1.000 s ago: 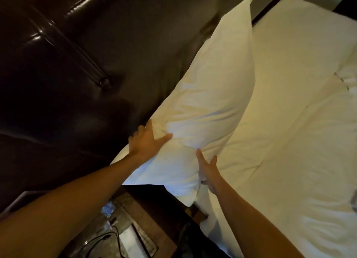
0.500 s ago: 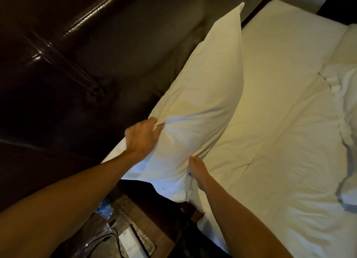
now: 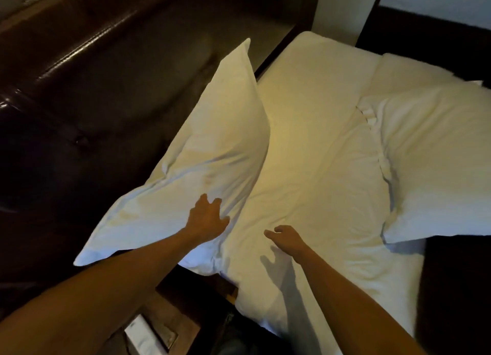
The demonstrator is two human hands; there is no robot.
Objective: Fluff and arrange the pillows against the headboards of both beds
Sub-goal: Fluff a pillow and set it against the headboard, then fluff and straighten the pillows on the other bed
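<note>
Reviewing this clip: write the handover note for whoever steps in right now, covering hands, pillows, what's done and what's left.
Left hand: open, fingers spread on the lower part of the pillow.
Right hand: open, empty, hovering above the white sheet.
Pillow: leaning against the dark headboard, one corner overhanging the near bed edge.
Second pillow: lying flat farther down the bed, not at the headboard.
Done: first pillow propped up.
Left: place the second pillow; the other bed is not in view.
</note>
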